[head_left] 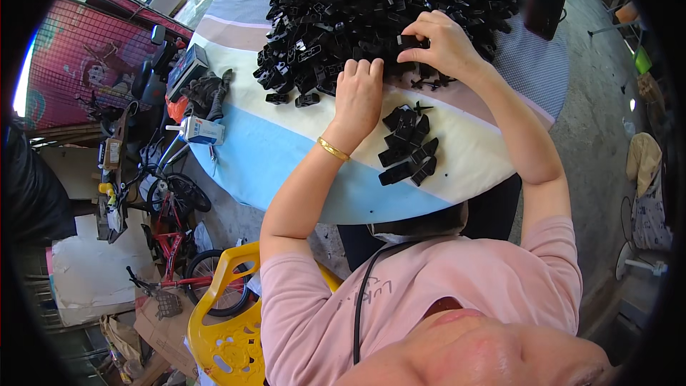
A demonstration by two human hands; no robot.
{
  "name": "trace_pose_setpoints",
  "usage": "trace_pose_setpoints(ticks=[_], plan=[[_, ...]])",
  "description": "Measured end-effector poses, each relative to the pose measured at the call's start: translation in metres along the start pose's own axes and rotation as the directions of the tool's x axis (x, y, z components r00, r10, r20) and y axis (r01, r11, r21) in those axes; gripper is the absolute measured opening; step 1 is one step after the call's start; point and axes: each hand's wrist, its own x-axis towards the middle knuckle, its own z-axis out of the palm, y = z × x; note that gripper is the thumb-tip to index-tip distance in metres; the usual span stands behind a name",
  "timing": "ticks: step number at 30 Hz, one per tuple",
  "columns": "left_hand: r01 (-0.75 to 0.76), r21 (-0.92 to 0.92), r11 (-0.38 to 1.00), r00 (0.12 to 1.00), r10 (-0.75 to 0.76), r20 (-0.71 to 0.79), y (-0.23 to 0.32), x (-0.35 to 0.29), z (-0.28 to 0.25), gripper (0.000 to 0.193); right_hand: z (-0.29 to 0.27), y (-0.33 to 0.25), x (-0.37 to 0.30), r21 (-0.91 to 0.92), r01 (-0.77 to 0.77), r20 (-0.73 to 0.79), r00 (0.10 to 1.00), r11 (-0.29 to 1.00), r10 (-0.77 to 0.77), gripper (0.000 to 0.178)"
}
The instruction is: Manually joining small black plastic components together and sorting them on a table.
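A big heap of small black plastic parts [371, 0] covers the far half of the round table [300, 164]. Between the thumb and fingers of my right hand [446, 46], at the heap's near edge, is one black plastic part [413, 42]. My left hand [359, 96], with a gold bangle at its wrist, is closed at the same edge; its fingertips point into the heap, and what they grip is hidden. A smaller group of black parts [409, 146] lies nearer me, between my forearms. Small dark bits [432, 83] are scattered under my right hand.
A dark phone [544, 4] stands at the table's right rim. On the left rim are a blue-and-white box [202, 131], dark gloves [207, 93] and another box [187, 71]. A yellow plastic chair [229, 322] is beside me; a red bicycle [171, 243] stands on the floor at left.
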Motion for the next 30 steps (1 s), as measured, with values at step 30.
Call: trace_pose_setpoints(ticks=[30], plan=[[0.287, -0.912, -0.293, 0.833, -0.394, 0.388, -0.012, 0.002, -0.027, 0.031, 0.014, -0.045, -0.008, 0.732, -0.288, 0.235, 0.957, 0.618, 0.168, 0.036]])
